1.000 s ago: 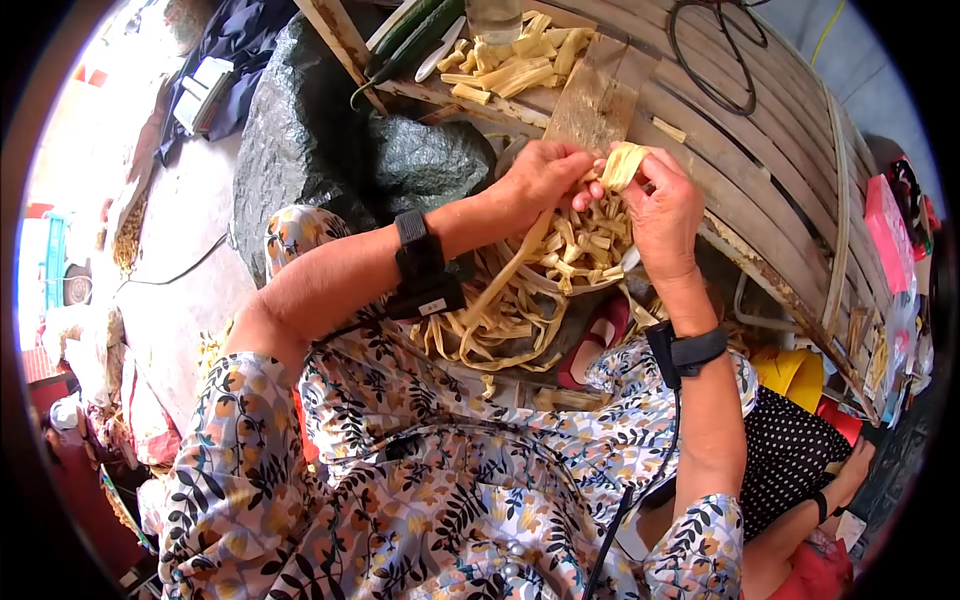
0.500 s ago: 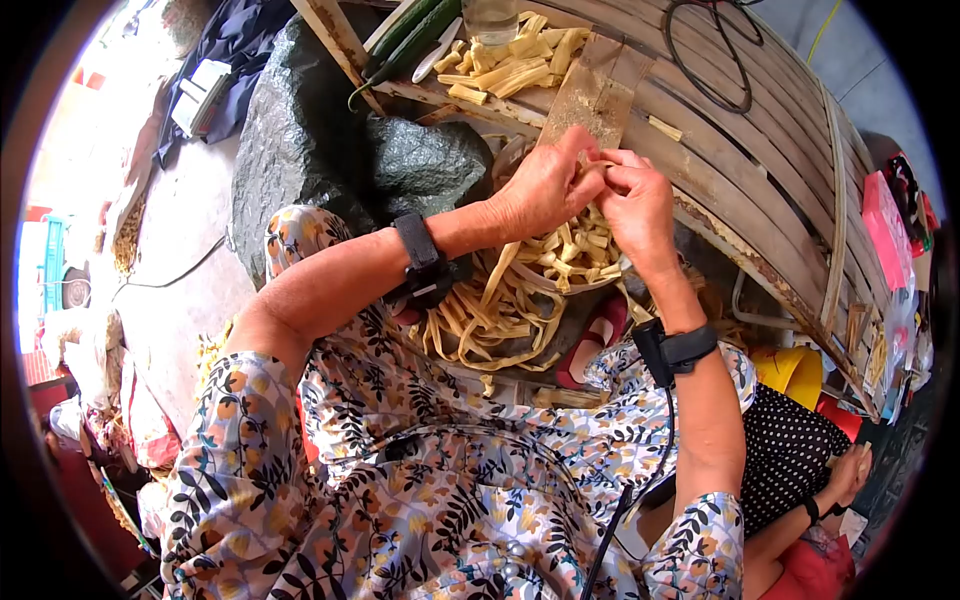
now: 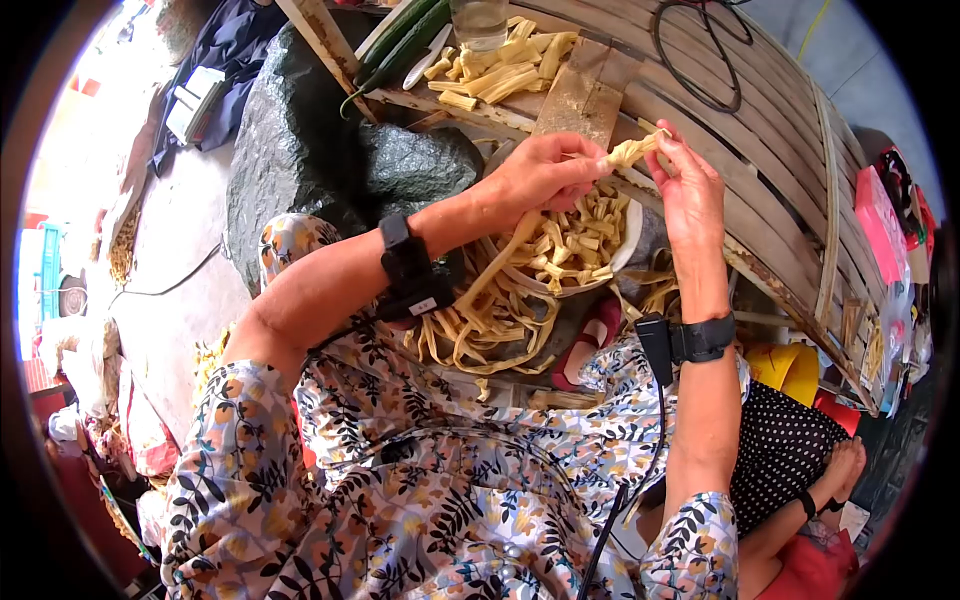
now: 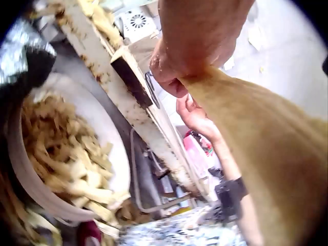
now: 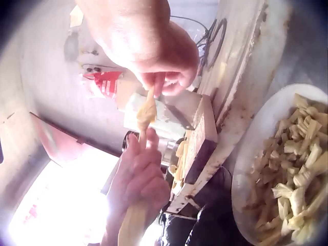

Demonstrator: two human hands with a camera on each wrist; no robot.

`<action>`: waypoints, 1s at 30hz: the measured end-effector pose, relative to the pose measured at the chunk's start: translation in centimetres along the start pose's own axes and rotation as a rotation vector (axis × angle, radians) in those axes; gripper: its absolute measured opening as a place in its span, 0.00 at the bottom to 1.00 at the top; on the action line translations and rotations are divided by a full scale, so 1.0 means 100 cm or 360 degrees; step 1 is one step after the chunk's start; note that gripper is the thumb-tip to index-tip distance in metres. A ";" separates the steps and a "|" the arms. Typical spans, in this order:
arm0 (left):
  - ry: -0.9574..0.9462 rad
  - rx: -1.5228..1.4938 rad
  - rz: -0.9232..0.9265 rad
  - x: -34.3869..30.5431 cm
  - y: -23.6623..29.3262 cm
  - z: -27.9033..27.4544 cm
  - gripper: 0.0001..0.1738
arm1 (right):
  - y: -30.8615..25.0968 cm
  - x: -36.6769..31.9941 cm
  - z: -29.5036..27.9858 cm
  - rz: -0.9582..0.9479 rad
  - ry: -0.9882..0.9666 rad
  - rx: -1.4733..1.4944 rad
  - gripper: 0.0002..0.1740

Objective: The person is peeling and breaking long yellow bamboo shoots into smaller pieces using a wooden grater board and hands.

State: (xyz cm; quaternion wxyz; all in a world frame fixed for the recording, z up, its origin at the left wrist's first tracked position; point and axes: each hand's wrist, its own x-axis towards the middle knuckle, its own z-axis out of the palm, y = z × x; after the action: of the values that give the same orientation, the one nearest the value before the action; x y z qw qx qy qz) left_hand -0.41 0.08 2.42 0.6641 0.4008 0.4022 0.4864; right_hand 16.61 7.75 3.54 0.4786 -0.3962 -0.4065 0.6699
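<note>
Between the two hands, a long pale-yellow strip is drawn into a knotted, bunched lump (image 3: pixel 632 152). The left hand (image 3: pixel 545 175) grips the strip just left of the lump, and the rest of the strip (image 4: pixel 266 133) trails down from that hand, large in the left wrist view. On the other side, the thumb and fingers of the right hand (image 3: pixel 690 195) pinch the thin end. In the right wrist view the lump (image 5: pixel 147 111) shows between both hands. Below them stands a white basin (image 4: pixel 120 154) full of short yellow pieces (image 3: pixel 565 245).
More loose strips (image 3: pixel 490 330) lie in front of the basin. On the slatted table (image 3: pixel 760 190) are a wooden board (image 3: pixel 580 100), yellow pieces (image 3: pixel 505 75), a glass (image 3: pixel 480 25), cucumbers (image 3: pixel 405 45) and a black cable (image 3: pixel 690 30). Dark plastic sheeting (image 3: pixel 270 170) stands left.
A wide fold of the strip showed at the right hand, then the hands came together over it. Now they have drawn apart, the right hand moving right, with a knotted lump between them.
</note>
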 end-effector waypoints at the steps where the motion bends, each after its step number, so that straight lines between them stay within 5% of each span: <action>1: -0.0045 0.0102 0.0046 0.000 -0.003 -0.004 0.16 | 0.000 -0.001 -0.001 0.0041 -0.0016 -0.0042 0.10; 5: -0.0277 0.0403 -0.0122 -0.005 -0.004 -0.019 0.15 | 0.002 -0.011 0.004 0.0078 -0.0171 -0.0557 0.12; 9: -0.0424 0.0095 -0.0252 0.003 -0.008 -0.028 0.17 | 0.006 -0.010 0.001 -0.0087 -0.0144 -0.0520 0.11; 14: -0.0475 -0.0015 -0.0192 0.003 -0.009 -0.031 0.16 | 0.008 -0.011 0.003 0.0178 -0.0268 -0.0743 0.19; 18: -0.0469 0.0264 -0.0127 -0.002 0.001 -0.022 0.15 | 0.014 -0.021 0.019 0.0108 -0.0641 -0.0622 0.10; 30: -0.0577 -0.0173 -0.0370 -0.003 -0.003 -0.040 0.14 | 0.015 -0.022 0.012 0.0240 -0.0513 -0.0337 0.08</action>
State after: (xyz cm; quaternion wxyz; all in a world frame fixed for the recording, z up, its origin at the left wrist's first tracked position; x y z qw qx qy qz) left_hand -4.08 0.25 0.78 0.7978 0.3963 0.2927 0.3475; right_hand 15.53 5.15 2.90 0.3116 -0.3613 -0.5150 0.7121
